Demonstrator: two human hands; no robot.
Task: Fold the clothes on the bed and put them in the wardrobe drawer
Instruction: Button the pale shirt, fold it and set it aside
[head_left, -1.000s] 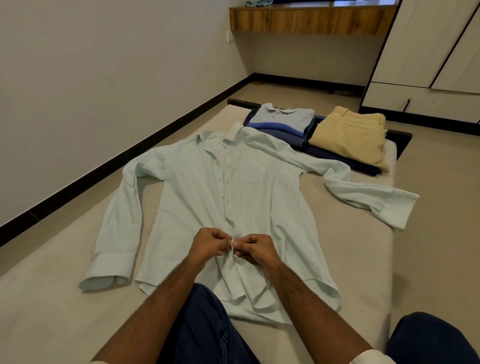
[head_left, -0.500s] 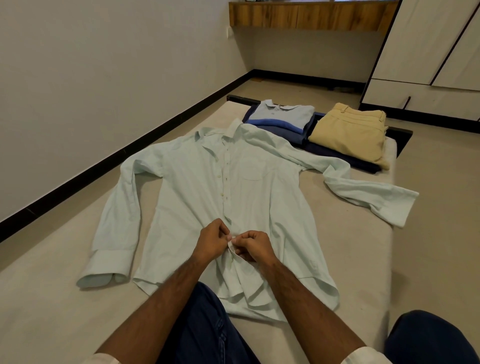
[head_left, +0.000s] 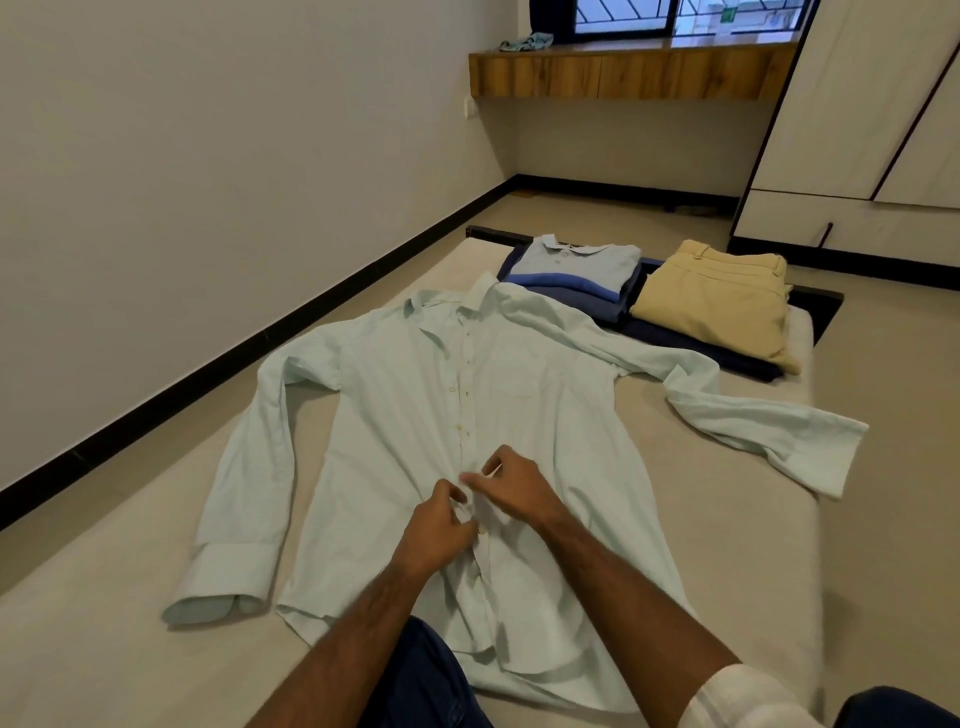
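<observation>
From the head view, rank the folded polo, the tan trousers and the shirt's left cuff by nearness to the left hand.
1. Shirt's left cuff, lower left of the left hand.
2. Folded polo, far end, middle.
3. Tan trousers, far end, right.

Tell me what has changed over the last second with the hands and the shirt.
Both hands, left hand and right hand, moved up the button placket of the pale green shirt to the next button, still pinching the fabric there. The shirt stays spread flat on the bed, sleeves out. The folded polo stack and tan trousers did not move.
</observation>
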